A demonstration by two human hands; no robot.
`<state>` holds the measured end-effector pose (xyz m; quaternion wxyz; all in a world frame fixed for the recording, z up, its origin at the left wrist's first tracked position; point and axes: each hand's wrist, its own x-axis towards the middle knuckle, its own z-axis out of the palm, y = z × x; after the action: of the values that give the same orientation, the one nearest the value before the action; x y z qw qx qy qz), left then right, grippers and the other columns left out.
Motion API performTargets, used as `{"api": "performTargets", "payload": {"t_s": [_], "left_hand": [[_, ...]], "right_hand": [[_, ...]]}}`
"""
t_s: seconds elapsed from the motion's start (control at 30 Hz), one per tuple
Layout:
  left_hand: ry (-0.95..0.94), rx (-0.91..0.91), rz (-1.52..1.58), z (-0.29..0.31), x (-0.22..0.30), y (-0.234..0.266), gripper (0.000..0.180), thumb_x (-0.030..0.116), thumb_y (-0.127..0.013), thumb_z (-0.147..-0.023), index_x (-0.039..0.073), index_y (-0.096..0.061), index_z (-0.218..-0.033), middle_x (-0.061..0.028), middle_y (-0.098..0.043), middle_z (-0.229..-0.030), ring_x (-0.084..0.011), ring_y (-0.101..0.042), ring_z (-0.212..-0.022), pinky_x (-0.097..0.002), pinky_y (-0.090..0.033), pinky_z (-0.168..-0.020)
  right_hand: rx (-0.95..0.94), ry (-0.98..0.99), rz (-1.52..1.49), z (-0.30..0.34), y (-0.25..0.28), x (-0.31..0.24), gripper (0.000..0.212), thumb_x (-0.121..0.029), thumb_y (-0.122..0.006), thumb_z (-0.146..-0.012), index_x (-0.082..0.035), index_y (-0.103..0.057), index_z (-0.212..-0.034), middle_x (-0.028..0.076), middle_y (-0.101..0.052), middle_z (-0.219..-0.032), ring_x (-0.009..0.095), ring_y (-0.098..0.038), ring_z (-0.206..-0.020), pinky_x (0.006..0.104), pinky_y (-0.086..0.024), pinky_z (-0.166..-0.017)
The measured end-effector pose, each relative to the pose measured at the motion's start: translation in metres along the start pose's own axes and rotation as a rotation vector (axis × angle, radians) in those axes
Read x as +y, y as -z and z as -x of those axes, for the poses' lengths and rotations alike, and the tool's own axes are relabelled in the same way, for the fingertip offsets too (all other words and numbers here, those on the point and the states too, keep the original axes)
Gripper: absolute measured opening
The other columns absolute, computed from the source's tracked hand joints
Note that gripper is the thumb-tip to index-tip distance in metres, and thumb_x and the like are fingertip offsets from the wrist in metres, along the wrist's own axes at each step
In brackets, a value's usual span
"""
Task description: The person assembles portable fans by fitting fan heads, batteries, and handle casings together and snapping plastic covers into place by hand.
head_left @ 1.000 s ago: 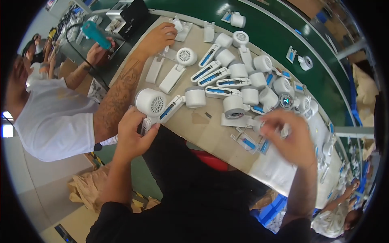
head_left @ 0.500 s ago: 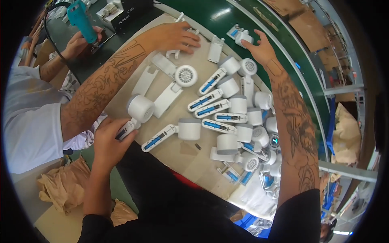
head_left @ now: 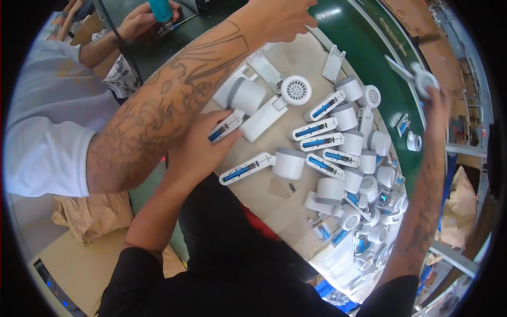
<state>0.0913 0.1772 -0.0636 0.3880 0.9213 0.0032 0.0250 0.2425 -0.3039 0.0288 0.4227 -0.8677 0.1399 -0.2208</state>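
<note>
My left hand [head_left: 203,148] grips a white handheld fan [head_left: 247,96] by its opened handle, where a blue battery shows. Its round head points away from me. Far to the right, above the green conveyor belt, my right hand [head_left: 439,108] has its fingers on another white handheld fan [head_left: 424,83], smeared by motion. An opened fan [head_left: 246,168] with a blue battery lies on the worktable just right of my left hand. Beyond it lie a fan with a round grille [head_left: 296,90] and a white handle cover [head_left: 334,63].
Several opened fans [head_left: 330,190] crowd the table's right side. A small fan assembly [head_left: 414,140] lies on the green belt [head_left: 364,58]. From the left, a co-worker's arm [head_left: 153,113] crosses over my left forearm; their other hand holds a teal electric screwdriver [head_left: 160,9].
My right hand has moved right across the belt and now has a fan at its fingers. The view has shifted, and the co-worker's arm reaches farther away. My left hand keeps its fan.
</note>
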Motion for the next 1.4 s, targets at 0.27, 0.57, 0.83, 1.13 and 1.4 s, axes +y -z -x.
{"api": "performTargets", "payload": {"t_s": [0.27,0.57,0.83,1.13,1.4], "left_hand": [[-0.807,0.034,-0.326,-0.093,0.119,-0.031,0.026,0.029,-0.063,-0.09,0.028,-0.068,-0.116,-0.0116,-0.067,-0.09,-0.0352,-0.067,-0.08,-0.0462,-0.054,-0.064],[-0.668,-0.631,0.344,0.151,0.064,-0.164,0.055,0.039,-0.07,-0.089,0.007,-0.054,-0.13,-0.0237,-0.067,-0.102,-0.0382,-0.067,-0.1,-0.0421,-0.053,-0.082],[-0.558,-1.105,0.427,0.188,0.09,-0.094,0.037,0.016,-0.067,-0.092,0.0,-0.054,-0.123,-0.0136,-0.065,-0.106,-0.0207,-0.062,-0.1,-0.0347,-0.051,-0.085],[-0.401,-1.426,0.213,0.192,0.098,-0.068,0.026,0.032,-0.066,-0.096,0.006,-0.06,-0.095,-0.0052,-0.058,-0.092,-0.0177,-0.055,-0.083,-0.0314,-0.044,-0.073],[-0.107,-1.811,1.221,0.207,0.144,-0.039,0.052,0.055,-0.046,-0.1,0.004,-0.052,-0.096,0.0002,-0.045,-0.083,-0.0103,-0.041,-0.073,-0.0256,-0.033,-0.066]], "right_hand": [[-0.131,0.196,-0.953,0.173,0.276,-0.025,0.059,-0.028,-0.051,-0.097,0.009,-0.042,-0.143,0.027,-0.051,-0.141,0.038,-0.048,-0.133,0.0511,-0.03,-0.117],[0.138,-0.085,-0.438,0.347,0.196,-0.095,0.093,-0.056,-0.068,-0.074,0.009,-0.044,-0.136,0.015,-0.063,-0.103,0.023,-0.063,-0.092,0.0298,-0.051,-0.078],[-0.167,-0.151,-0.775,0.36,0.174,-0.096,0.077,-0.048,-0.07,-0.08,0.007,-0.051,-0.131,0.012,-0.069,-0.104,0.016,-0.07,-0.092,0.0256,-0.054,-0.081],[-0.082,-0.133,-0.916,0.36,0.166,-0.099,0.064,-0.043,-0.058,-0.092,0.006,-0.052,-0.132,0.01,-0.068,-0.106,0.014,-0.068,-0.09,0.0257,-0.054,-0.071],[-0.178,-0.149,-1.248,0.352,0.18,-0.07,0.065,-0.048,-0.039,-0.104,0.007,-0.048,-0.138,0.014,-0.062,-0.125,0.022,-0.065,-0.106,0.0353,-0.055,-0.083]]}}
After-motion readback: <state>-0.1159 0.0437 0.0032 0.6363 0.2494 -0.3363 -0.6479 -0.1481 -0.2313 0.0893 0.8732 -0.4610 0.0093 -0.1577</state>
